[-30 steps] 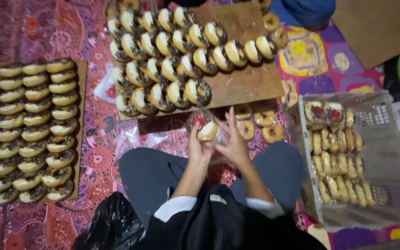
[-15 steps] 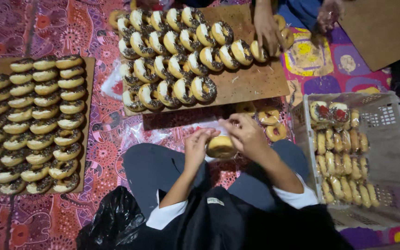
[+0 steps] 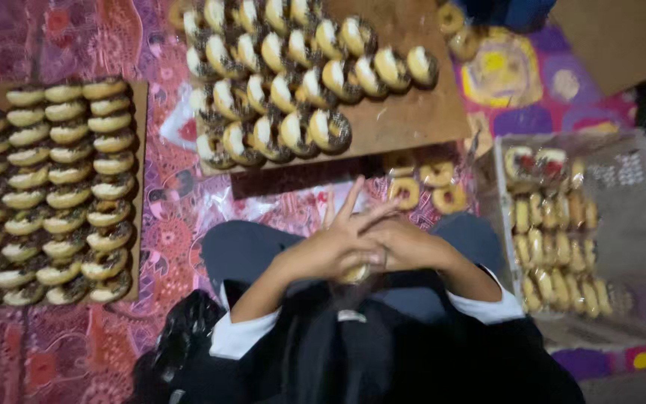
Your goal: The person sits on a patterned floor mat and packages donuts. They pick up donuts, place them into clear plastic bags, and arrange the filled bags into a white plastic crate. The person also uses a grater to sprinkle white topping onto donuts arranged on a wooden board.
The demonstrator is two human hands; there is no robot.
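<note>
My left hand [image 3: 336, 242] and my right hand [image 3: 405, 243] meet over my lap, both wrapped around one pale doughnut [image 3: 354, 274] that shows only as a sliver beneath them. The left hand's fingers stretch out across the right hand. Ahead lies a wooden board [image 3: 405, 112] with rows of doughnuts [image 3: 293, 82] set on edge, topped dark and white. A few loose ring doughnuts [image 3: 422, 187] lie just beyond my right hand.
A second board [image 3: 140, 150] at the left carries several rows of stacked doughnuts [image 3: 54, 187]. A white plastic crate [image 3: 629, 224] with wrapped pastries stands at the right. Clear plastic sheets lie in front of my knees, and a black bag [image 3: 188, 337] sits by my left leg.
My hands have drawn the doughnut down and closer to my body, closing over it. Another person's hand at the far board is no longer in view. The view has shifted.
</note>
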